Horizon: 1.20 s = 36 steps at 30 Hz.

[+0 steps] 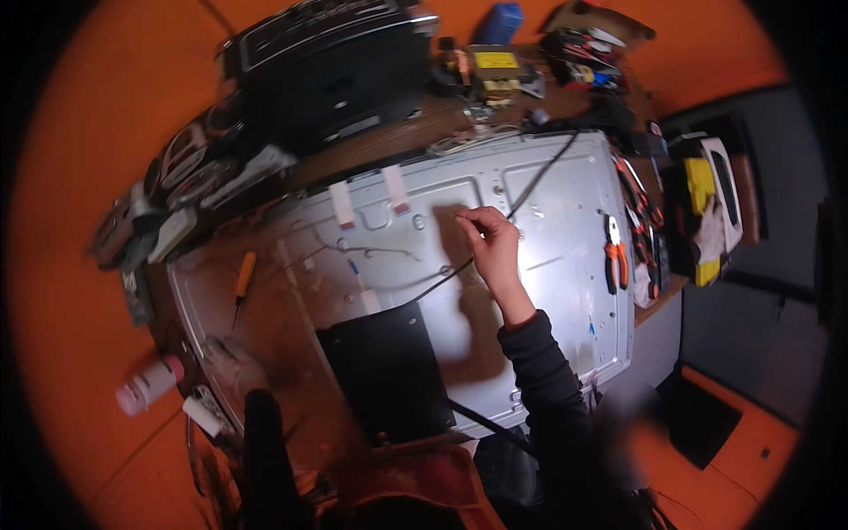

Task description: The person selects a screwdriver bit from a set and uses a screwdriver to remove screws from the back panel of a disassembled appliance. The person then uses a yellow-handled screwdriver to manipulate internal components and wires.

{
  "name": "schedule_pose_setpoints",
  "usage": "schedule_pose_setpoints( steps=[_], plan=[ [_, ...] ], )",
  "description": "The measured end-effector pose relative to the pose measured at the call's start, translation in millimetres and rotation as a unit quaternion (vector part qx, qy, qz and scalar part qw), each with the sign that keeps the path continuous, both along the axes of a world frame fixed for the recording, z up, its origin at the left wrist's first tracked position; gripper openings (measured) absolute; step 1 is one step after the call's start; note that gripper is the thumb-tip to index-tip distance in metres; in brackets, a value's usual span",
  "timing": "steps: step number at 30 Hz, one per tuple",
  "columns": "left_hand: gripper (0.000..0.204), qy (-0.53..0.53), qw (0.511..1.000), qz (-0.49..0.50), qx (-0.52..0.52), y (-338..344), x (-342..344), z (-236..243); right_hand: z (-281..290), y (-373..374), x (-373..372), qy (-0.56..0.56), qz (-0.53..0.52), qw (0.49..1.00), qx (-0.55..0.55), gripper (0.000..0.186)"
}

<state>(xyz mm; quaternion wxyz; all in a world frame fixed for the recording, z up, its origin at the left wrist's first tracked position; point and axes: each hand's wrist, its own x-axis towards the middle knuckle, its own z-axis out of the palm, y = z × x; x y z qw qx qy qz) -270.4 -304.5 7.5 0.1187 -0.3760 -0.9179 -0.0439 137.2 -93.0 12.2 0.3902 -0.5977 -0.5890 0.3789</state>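
A large silvery metal panel (548,291), like the back of a flat screen, lies before me. Over its middle my right hand (493,252) is raised, thumb and forefinger pinched together; whatever they hold is too small to make out. A thin black cable (530,187) runs across the panel and passes behind this hand. My left hand (231,364) rests at the panel's left edge in dim light, fingers stretched out and holding nothing. Beyond it lies an orange-handled screwdriver (245,276). A black rectangular plate (384,367) covers the near middle of the panel.
Orange-handled pliers (616,256) lie on the panel's right side. Flat white ribbon cables (342,205) cross its far edge. A black boxy device (336,79) and a transformer with a yellow label (496,66) stand behind. A pink-and-white bottle (150,386) is at the left.
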Motion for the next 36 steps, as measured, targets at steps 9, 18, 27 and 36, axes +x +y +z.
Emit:
schedule_pose_setpoints(
  steps=[9,18,27,36],
  plan=[
    [0.046,-0.005,0.998,0.014,-0.053,6,7,20,-8,0,-46,0.522,-0.036,0.814,-0.254,0.014],
    [0.055,-0.03,0.999,0.005,-0.04,1,5,13,-3,18,-38,0.517,-0.078,0.814,-0.254,0.022],
    [0.052,0.004,0.995,0.007,-0.095,-7,-3,5,-3,194,89,-0.311,-0.236,0.916,0.096,0.025],
    [0.023,0.105,0.976,-0.133,-0.139,-6,-1,12,-29,275,121,-0.407,-0.153,0.9,-0.036,0.028]
  ],
)
